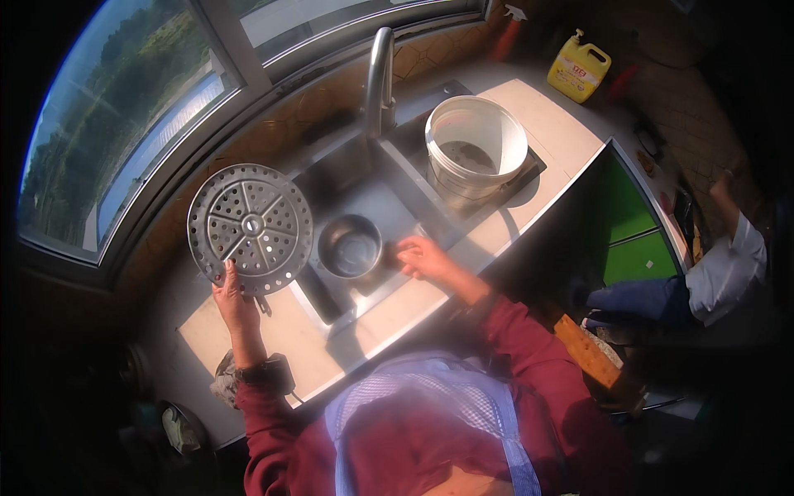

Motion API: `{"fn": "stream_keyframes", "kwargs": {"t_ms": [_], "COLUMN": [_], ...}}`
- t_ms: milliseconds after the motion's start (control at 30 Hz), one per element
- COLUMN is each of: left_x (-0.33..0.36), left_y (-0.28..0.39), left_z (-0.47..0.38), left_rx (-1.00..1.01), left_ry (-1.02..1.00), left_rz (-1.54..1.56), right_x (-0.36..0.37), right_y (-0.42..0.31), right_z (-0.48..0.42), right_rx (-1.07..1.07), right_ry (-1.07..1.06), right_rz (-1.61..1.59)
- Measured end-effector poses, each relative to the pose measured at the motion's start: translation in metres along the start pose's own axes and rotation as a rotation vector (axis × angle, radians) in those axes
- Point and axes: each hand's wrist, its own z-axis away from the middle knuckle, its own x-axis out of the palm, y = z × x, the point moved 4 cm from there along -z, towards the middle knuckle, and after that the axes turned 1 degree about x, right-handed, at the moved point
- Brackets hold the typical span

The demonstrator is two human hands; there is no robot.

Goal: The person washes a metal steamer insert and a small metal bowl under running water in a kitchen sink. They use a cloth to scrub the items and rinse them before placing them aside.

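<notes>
A round perforated metal steamer plate (268,208) is tilted up at the left of the sink, over the counter. My left hand (236,301) grips its lower rim, with the thumb on the upper face. In the left basin of the stainless steel sink (397,192) sits a small round metal bowl (350,247) that looks wet inside. Just right of this bowl my right hand (425,257) hovers over the basin, fingers loosely curled and apart. I see nothing held in it. Behind the sink rises a metal faucet (379,80).
A white plastic bucket (476,139) stands in the right basin. Farther right are a yellow jug (579,67) and a red spray bottle (508,34). Green cabinet doors (639,229) and another person's sleeve (729,270) are at the right. A window (155,111) borders the counter.
</notes>
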Motion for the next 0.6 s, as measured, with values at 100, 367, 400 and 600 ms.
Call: {"fn": "stream_keyframes", "kwargs": {"t_ms": [100,367,400,600], "left_x": [0.007,0.036,0.039,0.055], "left_y": [-0.010,-0.081,-0.085,-0.101], "left_z": [-0.011,0.007,0.011,0.029], "left_rx": [0.043,-0.084,-0.116,-0.166], "left_ry": [0.029,0.103,0.113,0.164], "left_rz": [0.040,0.022,0.011,0.048], "right_x": [-0.018,-0.022,-0.013,0.024], "right_y": [-0.008,-0.005,0.007,0.062], "right_z": [-0.035,-0.135,-0.151,-0.195], "right_rx": [-0.094,-0.284,-0.157,-0.170], "right_ry": [-0.008,-0.485,-0.547,-1.141], "right_rz": [0.316,0.945,1.023,1.541]}}
